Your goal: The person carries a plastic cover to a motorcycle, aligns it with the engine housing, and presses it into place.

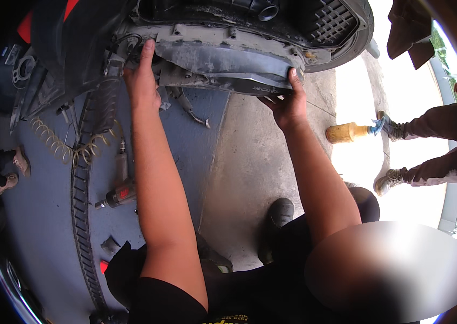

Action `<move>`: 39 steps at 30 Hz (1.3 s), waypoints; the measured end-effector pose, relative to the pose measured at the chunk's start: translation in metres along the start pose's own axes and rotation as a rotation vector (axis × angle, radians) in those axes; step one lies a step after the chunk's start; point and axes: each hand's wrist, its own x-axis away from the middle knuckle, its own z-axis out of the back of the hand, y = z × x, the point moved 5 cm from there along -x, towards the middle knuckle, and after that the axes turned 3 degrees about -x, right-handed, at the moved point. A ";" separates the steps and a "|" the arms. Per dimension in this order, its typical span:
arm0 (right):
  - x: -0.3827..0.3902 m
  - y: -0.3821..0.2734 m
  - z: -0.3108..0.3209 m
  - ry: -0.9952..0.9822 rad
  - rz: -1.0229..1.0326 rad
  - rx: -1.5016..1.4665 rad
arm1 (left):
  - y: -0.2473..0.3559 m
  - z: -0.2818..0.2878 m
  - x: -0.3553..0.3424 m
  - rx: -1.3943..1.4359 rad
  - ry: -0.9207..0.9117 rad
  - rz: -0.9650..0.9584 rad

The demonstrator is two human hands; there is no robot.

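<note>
A long grey and black engine side cover lies along the flank of a scooter's engine case at the top of the head view. My left hand is closed around the left end of this cover, thumb pointing up, its other fingers mostly hidden. At the cover's right end my right hand grips the lower edge. Its thumb presses on the outer face and its fingers curl underneath. Beside my left hand hangs a dark ribbed shock absorber boot. Below the cover a metal lever sticks out.
An impact wrench and a coiled air hose lie left of my left forearm, near a slotted floor drain. Rightward stands a yellowish spray bottle by another person's legs. The scooter's tyre is upper right; other shoes show far left.
</note>
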 end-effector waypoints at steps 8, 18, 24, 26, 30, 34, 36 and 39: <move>0.006 0.005 0.004 0.187 0.187 -0.149 | -0.003 -0.010 0.004 -0.053 0.011 0.220; -0.009 0.006 0.003 0.122 0.248 -0.265 | -0.001 0.007 -0.010 -0.071 -0.104 0.124; -0.015 0.009 0.007 0.172 0.284 -0.207 | -0.008 0.012 -0.017 -0.029 -0.155 0.202; -0.018 0.005 0.007 0.131 0.300 -0.160 | -0.006 0.010 -0.015 -0.035 -0.138 0.163; -0.022 0.013 0.005 0.154 0.301 -0.145 | -0.003 0.016 -0.011 -0.068 -0.097 0.134; -0.022 0.013 0.010 0.141 0.375 -0.253 | -0.005 0.008 -0.006 -0.107 -0.128 0.158; -0.018 0.013 0.005 0.154 0.337 -0.282 | 0.004 0.002 0.000 -0.118 -0.137 0.128; -0.013 0.016 -0.002 0.196 0.280 -0.236 | 0.008 0.004 0.001 -0.150 -0.126 0.131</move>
